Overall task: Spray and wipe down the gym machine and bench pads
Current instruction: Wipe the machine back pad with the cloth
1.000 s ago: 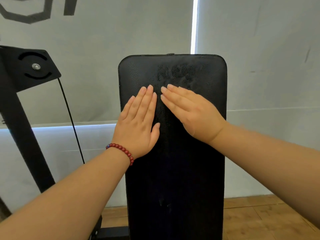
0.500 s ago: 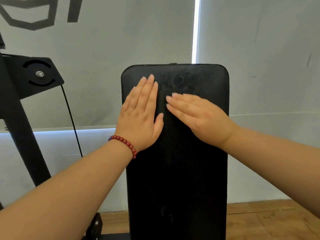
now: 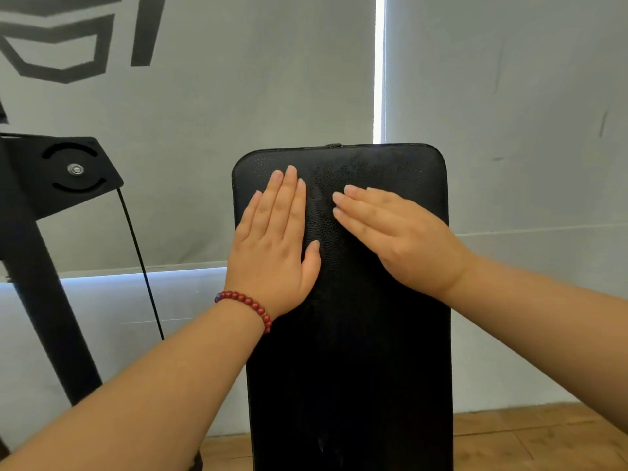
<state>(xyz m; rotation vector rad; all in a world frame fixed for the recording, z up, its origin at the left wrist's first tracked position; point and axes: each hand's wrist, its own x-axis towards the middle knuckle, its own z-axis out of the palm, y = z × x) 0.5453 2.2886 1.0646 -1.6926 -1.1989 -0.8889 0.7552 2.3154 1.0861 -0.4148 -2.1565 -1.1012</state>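
A tall black bench pad [image 3: 350, 351] stands upright in front of me, its top part speckled with fine droplets. My left hand [image 3: 275, 246], with a red bead bracelet at the wrist, lies flat on the pad's upper left, fingers straight and pointing up. My right hand [image 3: 397, 239] lies flat on the upper right, fingers straight and pointing left toward the left hand. A narrow strip of pad shows between the two hands. Neither hand holds a cloth or a spray bottle.
A black machine frame [image 3: 37, 266] with a bolted pivot plate [image 3: 74, 169] stands at the left, and a thin black cable [image 3: 139, 263] runs down from it. Grey roller blinds [image 3: 238, 96] hang behind the pad. Wooden floor [image 3: 509, 440] shows at the lower right.
The view has tilted up, so the pad sits lower in frame. My left hand slid up toward the pad's top edge. My right hand stayed flat, fingertips a little apart from the left.
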